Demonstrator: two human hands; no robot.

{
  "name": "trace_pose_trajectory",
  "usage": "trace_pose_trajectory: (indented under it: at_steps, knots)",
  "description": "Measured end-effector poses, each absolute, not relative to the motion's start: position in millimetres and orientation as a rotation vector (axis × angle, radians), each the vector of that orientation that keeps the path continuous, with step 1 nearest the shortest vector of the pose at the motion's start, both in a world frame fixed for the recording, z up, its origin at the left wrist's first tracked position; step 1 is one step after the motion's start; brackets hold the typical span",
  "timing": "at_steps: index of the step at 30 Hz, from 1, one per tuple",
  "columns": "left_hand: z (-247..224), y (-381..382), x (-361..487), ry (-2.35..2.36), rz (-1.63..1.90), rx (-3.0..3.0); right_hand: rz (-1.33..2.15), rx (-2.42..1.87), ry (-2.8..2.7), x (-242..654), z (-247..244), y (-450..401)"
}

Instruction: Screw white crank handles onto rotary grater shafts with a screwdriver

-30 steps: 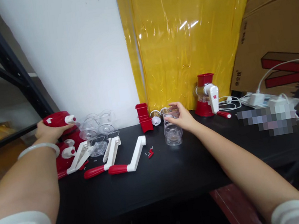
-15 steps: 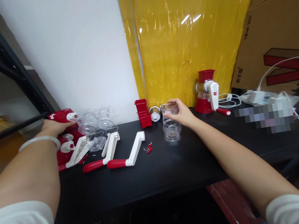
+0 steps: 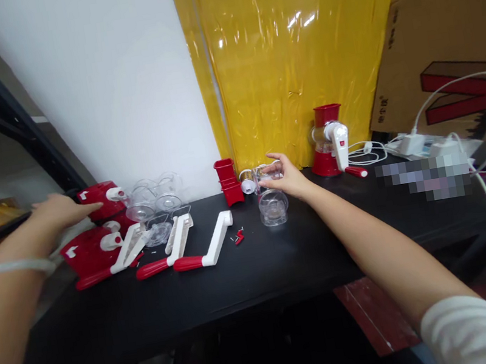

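My left hand (image 3: 61, 212) is at the far left, slightly blurred, its fingers stretched out beside the upper red plastic base (image 3: 100, 195). A second red base (image 3: 86, 253) lies in front of it. My right hand (image 3: 289, 179) is at the middle back with thumb and fingers apart around a clear plastic housing (image 3: 263, 174); whether they touch it is unclear. Just in front stands another clear housing (image 3: 274, 209). To the left of my right hand are a metal grater drum with a white end (image 3: 247, 182) and stacked red feed hoppers (image 3: 228, 182).
White crank handles with red grips (image 3: 217, 238) lie at left centre, near clear housings (image 3: 154, 205). Small red parts and screws (image 3: 239, 238) lie beside them. An assembled rotary grater (image 3: 331, 140) stands at the back right, near white cables and a power strip (image 3: 431, 146).
My left hand has drawn back to the left from the red bases, uncovering more of them. My right hand's fingers have spread a little at the clear housing. The view has shifted slightly.
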State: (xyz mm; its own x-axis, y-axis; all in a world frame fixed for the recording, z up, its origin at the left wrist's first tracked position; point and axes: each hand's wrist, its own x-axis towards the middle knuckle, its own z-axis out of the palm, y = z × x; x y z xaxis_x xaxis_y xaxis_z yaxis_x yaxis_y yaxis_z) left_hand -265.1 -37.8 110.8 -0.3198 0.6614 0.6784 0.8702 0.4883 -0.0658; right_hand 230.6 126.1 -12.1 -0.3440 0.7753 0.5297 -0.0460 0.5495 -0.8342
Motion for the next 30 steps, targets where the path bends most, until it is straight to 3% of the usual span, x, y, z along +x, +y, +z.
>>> trace_pose_trajectory:
  at_steps: [2, 6, 11, 17, 23, 30]
  knots:
    - [116.1, -60.2, -222.6, -2.093, -0.393, -1.198, 1.015, -0.571, -1.703, 230.5, -11.9, 126.2]
    - [111.8, -101.1, -108.0, -1.794, -0.395, -1.687, 1.091, -0.515, -1.648, 231.5, -9.2, 125.7]
    - [93.1, -89.2, -13.6, -1.879, -0.245, -1.995, 1.165, -0.492, -1.466, 234.6, -2.7, 125.0]
    - [51.6, -28.9, 12.4, -2.157, 0.162, -2.030, 1.083, -0.508, -1.538, 234.0, -4.1, 126.0]
    - [15.3, -22.9, 5.7, -2.215, -0.001, -1.960, 0.976, -0.566, -1.742, 232.5, -10.4, 126.5]
    - [9.2, -25.6, 5.4, -2.188, -0.060, -2.054, 0.957, -0.556, -1.703, 227.7, -16.9, 129.4]
